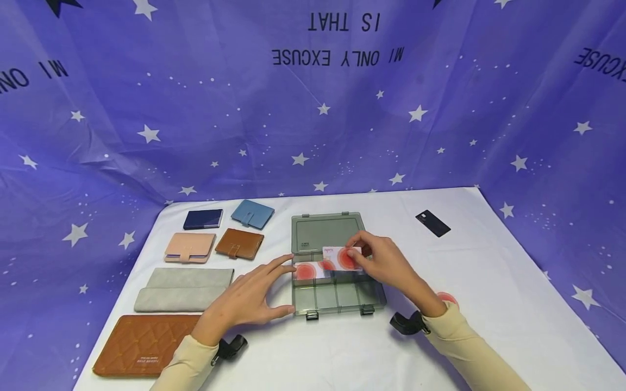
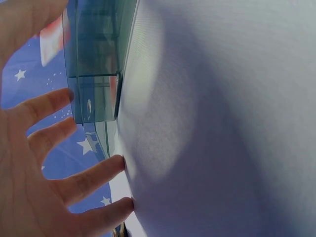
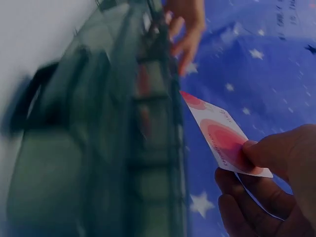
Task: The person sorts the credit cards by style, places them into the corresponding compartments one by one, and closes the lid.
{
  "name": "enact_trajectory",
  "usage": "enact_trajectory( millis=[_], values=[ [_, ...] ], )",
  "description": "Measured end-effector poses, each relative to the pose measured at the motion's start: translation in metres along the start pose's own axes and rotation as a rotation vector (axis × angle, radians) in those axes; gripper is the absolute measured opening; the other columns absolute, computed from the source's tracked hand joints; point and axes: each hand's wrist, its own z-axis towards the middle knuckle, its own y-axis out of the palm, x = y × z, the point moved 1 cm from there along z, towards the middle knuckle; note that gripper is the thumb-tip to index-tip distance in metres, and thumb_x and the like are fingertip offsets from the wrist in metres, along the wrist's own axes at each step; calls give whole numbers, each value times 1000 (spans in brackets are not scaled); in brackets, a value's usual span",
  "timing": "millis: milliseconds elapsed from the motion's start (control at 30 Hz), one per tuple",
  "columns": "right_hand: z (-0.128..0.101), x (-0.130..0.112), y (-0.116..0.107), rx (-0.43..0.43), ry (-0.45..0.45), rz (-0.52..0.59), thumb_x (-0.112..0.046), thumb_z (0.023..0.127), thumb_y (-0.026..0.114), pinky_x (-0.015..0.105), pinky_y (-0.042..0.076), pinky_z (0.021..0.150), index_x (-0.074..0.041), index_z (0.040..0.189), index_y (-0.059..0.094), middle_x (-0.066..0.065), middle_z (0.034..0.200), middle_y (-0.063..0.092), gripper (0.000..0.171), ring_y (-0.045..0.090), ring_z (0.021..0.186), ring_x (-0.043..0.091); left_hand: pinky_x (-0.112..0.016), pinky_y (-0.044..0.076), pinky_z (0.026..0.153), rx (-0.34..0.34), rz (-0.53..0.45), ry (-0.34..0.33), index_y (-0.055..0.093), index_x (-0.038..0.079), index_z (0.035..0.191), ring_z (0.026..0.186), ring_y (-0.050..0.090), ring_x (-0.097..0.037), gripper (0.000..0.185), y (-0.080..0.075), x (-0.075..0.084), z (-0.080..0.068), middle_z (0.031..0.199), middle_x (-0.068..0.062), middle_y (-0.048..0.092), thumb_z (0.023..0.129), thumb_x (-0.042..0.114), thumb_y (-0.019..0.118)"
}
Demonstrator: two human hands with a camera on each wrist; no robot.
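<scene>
A grey see-through box [image 1: 337,282] lies open on the white surface [image 1: 489,304], its lid [image 1: 326,231] flat behind it and its tray split into small compartments. One white card with red circles [image 1: 313,270] lies in the rear left compartment. The right hand [image 1: 386,263] pinches a second such card [image 1: 342,257] between thumb and fingers [image 3: 256,153], just above the tray's rear row; the wrist view shows this card clear of the box's edge. The left hand [image 1: 246,298] rests with fingers spread and relaxed at the box's left side, fingertips touching its wall and holding nothing.

Left of the box lie wallets: a navy one [image 1: 202,219], a blue one [image 1: 252,213], a pink one [image 1: 189,247], a brown one [image 1: 239,243], a long grey one [image 1: 183,289] and a quilted tan one [image 1: 142,343]. A dark card [image 1: 432,223] lies well apart at the right rear. A red-marked thing [image 1: 447,297] peeks from behind the right wrist; what it is I cannot tell.
</scene>
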Motion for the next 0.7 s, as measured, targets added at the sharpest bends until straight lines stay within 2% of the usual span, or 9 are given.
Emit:
enact_trajectory(
  millis=[100, 333, 500, 700],
  values=[
    [8, -6, 20, -34, -12, -39, -19, 100, 80, 29, 49, 64, -17, 109, 73, -12, 81, 71, 12, 58, 67, 2, -57, 57, 93, -3, -8, -1, 54, 26, 157, 140, 59, -32, 80, 0, 0, 0, 175, 4, 34, 91, 67, 76],
    [12, -9, 53, -78, -13, -147, -25, 100, 80, 26, 49, 63, -20, 109, 75, -10, 85, 74, 12, 57, 68, -1, -58, 55, 100, -10, -1, -15, 53, 29, 158, 142, 57, -31, 81, 1, 1, 1, 175, 8, 32, 91, 68, 75],
    [8, -9, 59, -124, -29, -211, -26, 103, 76, 28, 50, 64, -22, 119, 80, -8, 96, 78, 17, 62, 73, 3, -57, 55, 99, -14, 2, -14, 54, 30, 157, 141, 58, -31, 79, 1, 2, 1, 175, 9, 32, 91, 68, 75],
    [4, -15, 59, -191, -46, -332, -38, 109, 65, 40, 57, 70, -23, 138, 75, 4, 111, 75, 34, 72, 87, 20, -56, 56, 97, -9, 5, -12, 56, 28, 155, 139, 59, -30, 78, 0, 1, 0, 175, 6, 33, 91, 68, 75]
  ],
)
